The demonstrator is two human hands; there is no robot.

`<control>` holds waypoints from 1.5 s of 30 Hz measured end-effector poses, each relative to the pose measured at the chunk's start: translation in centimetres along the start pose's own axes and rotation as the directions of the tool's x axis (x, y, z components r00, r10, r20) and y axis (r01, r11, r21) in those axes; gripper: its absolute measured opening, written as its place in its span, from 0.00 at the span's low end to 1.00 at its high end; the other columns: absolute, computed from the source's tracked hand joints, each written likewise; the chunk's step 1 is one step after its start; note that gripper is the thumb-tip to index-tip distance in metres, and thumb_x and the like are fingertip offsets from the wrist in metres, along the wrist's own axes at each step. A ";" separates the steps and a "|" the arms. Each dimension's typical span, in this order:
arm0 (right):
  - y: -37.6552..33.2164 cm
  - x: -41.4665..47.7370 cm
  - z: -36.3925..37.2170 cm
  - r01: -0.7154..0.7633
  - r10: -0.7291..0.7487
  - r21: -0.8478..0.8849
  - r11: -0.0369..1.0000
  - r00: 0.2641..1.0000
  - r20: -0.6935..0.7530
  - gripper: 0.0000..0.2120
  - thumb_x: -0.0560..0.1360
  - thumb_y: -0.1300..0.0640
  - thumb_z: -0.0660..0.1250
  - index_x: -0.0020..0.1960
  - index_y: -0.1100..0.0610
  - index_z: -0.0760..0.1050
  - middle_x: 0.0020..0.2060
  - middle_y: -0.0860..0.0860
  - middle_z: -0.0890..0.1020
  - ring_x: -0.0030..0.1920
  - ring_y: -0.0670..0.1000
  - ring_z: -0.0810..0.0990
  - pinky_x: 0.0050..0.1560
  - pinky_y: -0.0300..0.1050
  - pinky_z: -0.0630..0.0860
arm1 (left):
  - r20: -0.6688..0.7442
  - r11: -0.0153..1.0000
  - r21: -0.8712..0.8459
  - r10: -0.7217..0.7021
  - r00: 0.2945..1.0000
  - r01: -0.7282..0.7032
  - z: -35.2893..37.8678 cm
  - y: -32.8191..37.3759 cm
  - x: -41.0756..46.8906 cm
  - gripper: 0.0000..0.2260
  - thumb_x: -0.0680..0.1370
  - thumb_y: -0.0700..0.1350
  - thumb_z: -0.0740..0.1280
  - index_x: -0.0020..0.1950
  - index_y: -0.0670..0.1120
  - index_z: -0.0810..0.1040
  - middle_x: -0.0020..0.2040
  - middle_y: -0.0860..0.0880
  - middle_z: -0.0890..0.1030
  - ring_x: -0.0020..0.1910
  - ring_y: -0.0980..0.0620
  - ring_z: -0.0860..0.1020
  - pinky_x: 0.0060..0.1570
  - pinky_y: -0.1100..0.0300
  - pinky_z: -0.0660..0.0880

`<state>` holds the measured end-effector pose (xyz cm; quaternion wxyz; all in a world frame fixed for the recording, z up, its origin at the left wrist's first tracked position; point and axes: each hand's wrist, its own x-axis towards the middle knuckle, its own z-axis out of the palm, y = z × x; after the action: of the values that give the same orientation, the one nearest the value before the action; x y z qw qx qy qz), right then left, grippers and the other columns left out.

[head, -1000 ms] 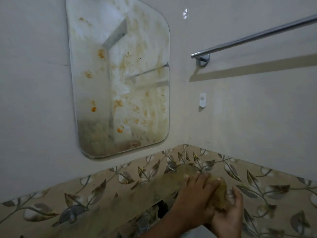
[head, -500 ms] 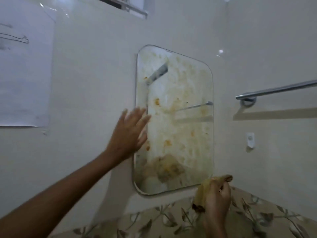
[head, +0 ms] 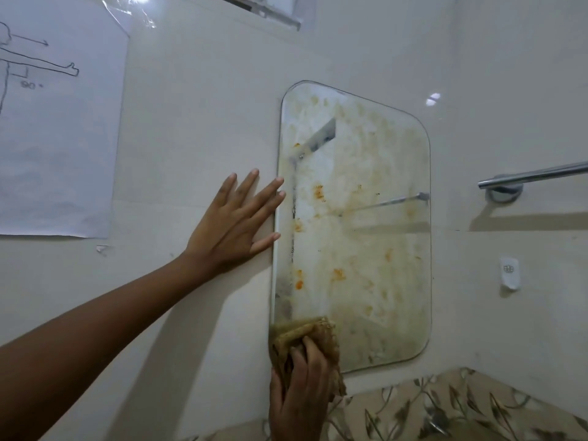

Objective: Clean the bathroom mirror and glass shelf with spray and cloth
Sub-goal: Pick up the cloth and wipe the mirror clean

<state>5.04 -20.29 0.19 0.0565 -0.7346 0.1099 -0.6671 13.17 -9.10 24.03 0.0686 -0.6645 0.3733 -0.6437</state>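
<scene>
- Mirror (head: 359, 224) on wall (head: 197, 128), smeared with orange-brown spots.
- Right hand (head: 302, 399) grips cloth (head: 305, 338), pressed to mirror's lower left corner.
- Left hand (head: 232, 227) flat, fingers spread, on wall beside mirror's left edge.
- Towel bar (head: 534, 176) at right.

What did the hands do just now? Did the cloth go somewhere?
The right hand lifted the cloth from below the mirror up onto its lower left corner. The left hand let go of the cloth and now rests flat on the wall beside it. The cloth stayed gripped; the stains remain.
</scene>
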 end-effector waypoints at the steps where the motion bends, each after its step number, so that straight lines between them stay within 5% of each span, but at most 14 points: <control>1: 0.4 0.1 0.2 0.015 -0.015 -0.032 0.999 1.000 0.016 0.18 0.78 0.45 0.49 0.57 0.54 0.70 0.62 0.53 0.70 0.60 0.56 0.71 0.58 0.50 0.66 | -0.007 1.000 0.008 0.001 1.000 -0.001 0.1 0.0 0.0 0.30 0.79 0.62 0.46 0.76 0.47 0.55 0.77 0.48 0.55 0.75 0.39 0.56 0.72 0.41 0.54; 3: 0.7 0.4 0.5 0.042 -0.033 -0.095 0.995 0.995 0.097 0.21 0.78 0.44 0.47 0.63 0.52 0.69 0.65 0.53 0.69 0.65 0.56 0.68 0.62 0.51 0.63 | -0.025 1.000 0.018 0.008 1.000 -0.008 0.2 0.0 0.1 0.30 0.79 0.62 0.45 0.77 0.48 0.54 0.78 0.49 0.54 0.75 0.40 0.55 0.72 0.41 0.53; 7: 0.9 0.8 1.4 0.132 -0.108 -0.119 0.984 0.976 0.189 0.27 0.79 0.43 0.42 0.74 0.52 0.57 0.75 0.51 0.55 0.77 0.55 0.47 0.71 0.52 0.50 | -0.030 1.000 0.029 0.013 0.999 -0.012 0.5 -0.1 0.0 0.33 0.77 0.65 0.45 0.77 0.47 0.51 0.78 0.50 0.54 0.75 0.40 0.55 0.72 0.41 0.53; 11: 1.9 0.7 1.5 0.127 -0.104 -0.109 0.986 0.975 0.196 0.26 0.80 0.44 0.42 0.76 0.51 0.48 0.77 0.49 0.47 0.76 0.56 0.49 0.72 0.52 0.49 | -0.033 1.000 0.023 0.013 0.999 -0.012 0.6 -0.2 0.0 0.34 0.77 0.67 0.46 0.77 0.48 0.51 0.78 0.50 0.54 0.76 0.41 0.54 0.72 0.41 0.53; 21: 12.1 3.0 -0.2 -0.360 0.362 -0.041 0.932 0.930 0.060 0.28 0.76 0.36 0.34 0.74 0.41 0.36 0.76 0.41 0.41 0.76 0.44 0.39 0.73 0.44 0.38 | -0.025 1.000 0.005 0.006 1.000 -0.006 0.4 0.0 -0.1 0.34 0.77 0.66 0.49 0.77 0.47 0.53 0.78 0.50 0.54 0.76 0.41 0.53 0.72 0.40 0.53; 26: 16.4 6.5 -1.5 -0.546 0.551 0.092 0.833 0.833 -0.044 0.38 0.67 0.25 0.31 0.71 0.44 0.44 0.74 0.45 0.47 0.76 0.50 0.46 0.74 0.53 0.43 | -0.030 1.000 0.009 0.003 1.000 -0.003 0.3 0.0 -0.1 0.34 0.77 0.66 0.48 0.77 0.47 0.53 0.78 0.50 0.54 0.76 0.41 0.53 0.72 0.41 0.53; 33: 18.2 10.9 -2.5 -0.660 0.685 0.200 0.724 0.723 -0.094 0.43 0.66 0.34 0.37 0.76 0.54 0.46 0.77 0.51 0.51 0.77 0.50 0.47 0.74 0.50 0.42 | -0.012 1.000 0.028 0.004 1.000 -0.004 0.2 0.0 -0.2 0.34 0.77 0.66 0.48 0.77 0.46 0.52 0.78 0.49 0.53 0.76 0.41 0.52 0.72 0.40 0.53; 38: 15.3 11.9 -2.1 -0.611 0.643 0.268 0.745 0.765 -0.042 0.36 0.70 0.37 0.42 0.75 0.49 0.46 0.77 0.51 0.49 0.77 0.49 0.45 0.74 0.50 0.40 | -0.015 1.000 0.024 0.016 1.000 -0.016 0.1 0.0 -0.1 0.34 0.77 0.66 0.48 0.77 0.46 0.54 0.78 0.49 0.54 0.76 0.40 0.53 0.72 0.40 0.53; 41: 11.4 12.2 -1.4 -0.507 0.527 0.212 0.836 0.848 -0.050 0.27 0.73 0.41 0.42 0.71 0.44 0.44 0.76 0.47 0.47 0.76 0.49 0.45 0.74 0.50 0.40 | -0.026 0.999 0.029 0.022 0.999 -0.022 0.2 -0.1 -0.1 0.34 0.77 0.66 0.49 0.77 0.46 0.54 0.78 0.49 0.54 0.76 0.40 0.54 0.72 0.40 0.53; 45: 5.9 12.9 0.3 -0.325 0.340 0.161 0.932 0.937 -0.076 0.27 0.75 0.40 0.40 0.73 0.44 0.42 0.73 0.42 0.44 0.75 0.44 0.41 0.74 0.51 0.39 | -0.032 0.999 0.029 0.030 0.999 -0.029 0.3 -0.1 0.0 0.33 0.77 0.65 0.48 0.76 0.46 0.56 0.77 0.49 0.56 0.75 0.40 0.55 0.71 0.40 0.54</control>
<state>5.92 -29.08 11.32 0.2168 -0.6640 0.1865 -0.6909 13.47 -9.17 23.99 0.0815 -0.6472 0.3747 -0.6588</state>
